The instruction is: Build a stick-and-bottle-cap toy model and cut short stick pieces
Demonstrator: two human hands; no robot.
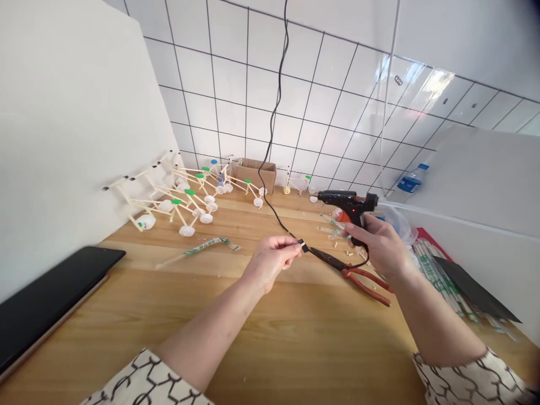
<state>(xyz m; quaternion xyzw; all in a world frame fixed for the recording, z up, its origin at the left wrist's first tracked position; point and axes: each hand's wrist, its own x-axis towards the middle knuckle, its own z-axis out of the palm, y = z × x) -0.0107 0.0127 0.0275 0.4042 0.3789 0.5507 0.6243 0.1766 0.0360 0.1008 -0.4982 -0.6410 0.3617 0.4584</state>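
Observation:
My right hand [386, 247] is wrapped round the grip of a black hot glue gun [343, 199], held above the table with its nozzle pointing left and a small red light showing. Between the thumb and fingers of my left hand [272, 259] is a small black piece [303, 246] with a whitish strip across it; I cannot make out what it is made of. Just beyond that piece, pliers [354, 273] with orange handles lie on the wooden table [274, 349], partly under the glue gun's cord.
Stick models [169, 197] with white discs and green caps stand back left, near a cardboard box [255, 171]. A black tablet-like slab [50, 298] lies left. Wrapped sticks [442, 275] and a black sheet [476, 289] lie right. A black cable [276, 101] hangs down the tiled wall.

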